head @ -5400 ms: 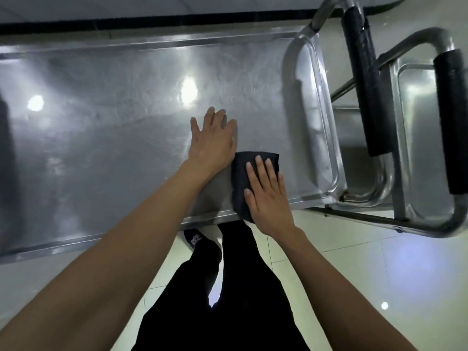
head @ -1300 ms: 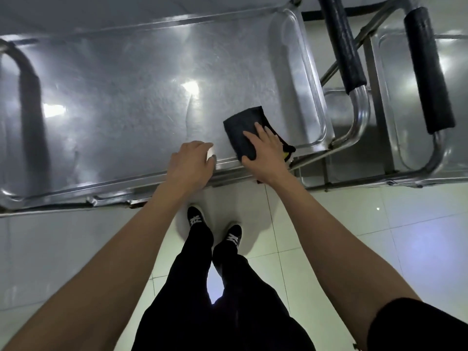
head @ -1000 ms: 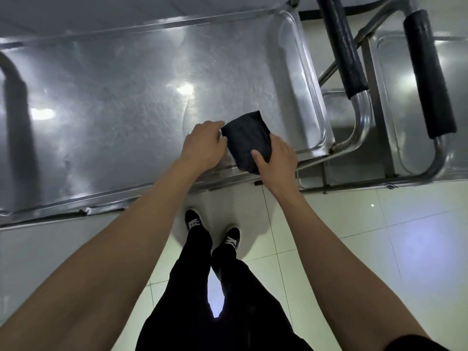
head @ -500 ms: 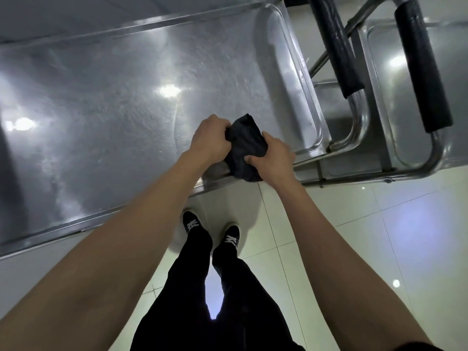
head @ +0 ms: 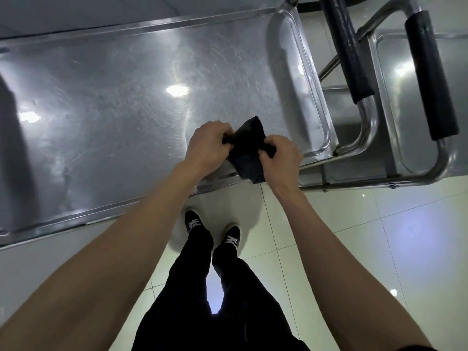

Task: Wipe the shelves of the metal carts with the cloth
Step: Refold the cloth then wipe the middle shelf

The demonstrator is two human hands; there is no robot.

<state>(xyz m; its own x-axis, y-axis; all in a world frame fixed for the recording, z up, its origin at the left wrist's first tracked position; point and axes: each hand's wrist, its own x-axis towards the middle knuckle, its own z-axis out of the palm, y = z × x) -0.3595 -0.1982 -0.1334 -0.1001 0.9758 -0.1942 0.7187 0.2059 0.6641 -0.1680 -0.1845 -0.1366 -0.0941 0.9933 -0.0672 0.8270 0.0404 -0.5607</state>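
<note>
A dark cloth point(head: 249, 150) is held up between both hands just above the near edge of the metal cart's top shelf point(head: 121, 102). My left hand point(head: 209, 144) pinches the cloth's left side with curled fingers. My right hand point(head: 281, 154) grips its right side. The cloth's lower corner hangs down over the shelf's front rim. The steel shelf is shiny with faint wipe streaks and light glare.
A second metal cart point(head: 415, 97) stands to the right, its shelf partly under two black-padded push handles point(head: 348, 49) point(head: 430, 72). Pale floor tiles point(head: 354, 224) lie below. My legs and dark shoes point(head: 193, 221) stand close to the cart's front edge.
The cloth was lying flat on the shelf under my right hand. Both hands have since lifted it off the shelf and now hold it bunched between them.
</note>
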